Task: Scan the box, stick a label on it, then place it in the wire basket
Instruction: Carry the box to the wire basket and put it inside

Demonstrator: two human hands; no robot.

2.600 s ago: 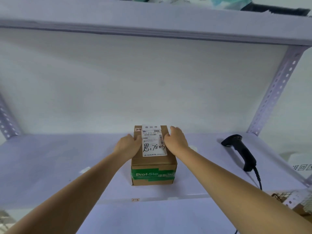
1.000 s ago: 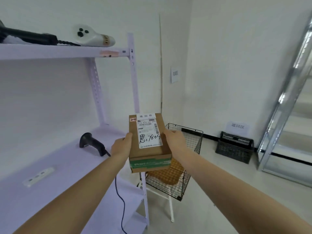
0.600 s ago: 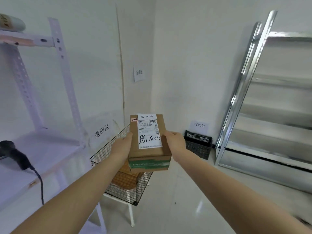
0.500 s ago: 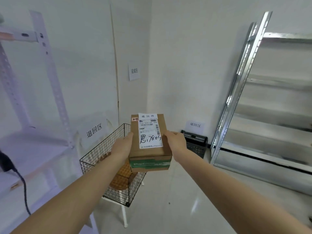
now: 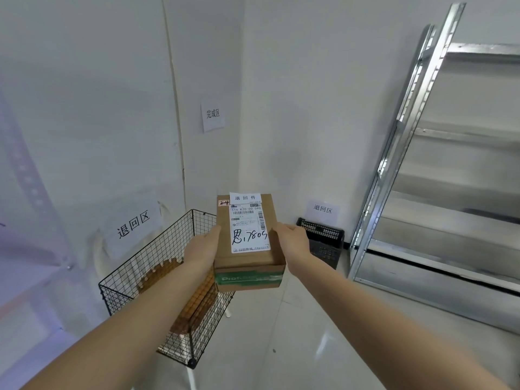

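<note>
I hold a small brown cardboard box (image 5: 247, 266) with green tape on its front between both hands, in the air at chest height. A white label (image 5: 249, 225) with a barcode and black handwriting covers its top. My left hand (image 5: 202, 246) presses its left side and my right hand (image 5: 291, 239) its right side. The black wire basket (image 5: 140, 266) stands on white legs below and to the left of the box, against the wall. A round woven brown thing lies inside it, partly hidden by my left forearm.
A black plastic crate (image 5: 323, 237) sits on the floor in the corner behind the box. A metal shelving rack (image 5: 439, 192) fills the right side. Paper signs (image 5: 132, 225) hang on the walls. A white shelf upright shows at the far left.
I lifted the box off the white shelf and turned right with it. The scanner and shelf have left the view; the wire basket now lies directly below left of the box.
</note>
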